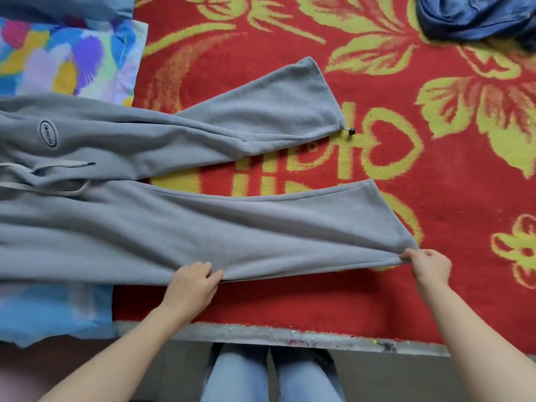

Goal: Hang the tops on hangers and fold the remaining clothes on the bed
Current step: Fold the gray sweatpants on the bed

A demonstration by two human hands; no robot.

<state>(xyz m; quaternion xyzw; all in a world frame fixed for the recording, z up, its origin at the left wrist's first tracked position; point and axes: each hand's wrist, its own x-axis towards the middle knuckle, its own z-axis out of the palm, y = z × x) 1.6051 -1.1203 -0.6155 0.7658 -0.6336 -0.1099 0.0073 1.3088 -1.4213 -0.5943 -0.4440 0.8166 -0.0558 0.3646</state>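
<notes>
**Near leg gripped at its edge, far leg lying beyond**

A red blanket (290,303) covers the bed. The grey pants (130,236) lie flat on it with their long axis running left to right. The waist is at the left, over a bright sheet (58,59), and both hems are at the right. A heap of denim (470,15) sits at the top right, well apart from the pants.

The legs splay, with red showing between them. The far leg (275,111) angles away from the person, while the near leg (275,224) lies just ahead of both hands. The left hand (191,288) curls its fingers over that leg's closest edge, about midway along. The right hand (429,266) pinches the hem corner.

The next move is probably to carry this edge away from the body and onto the far leg, folding along the long axis. For that, the right hand would steer the hem end and the left the thigh. A small toggle (351,130) dangles at the far hem.
</notes>
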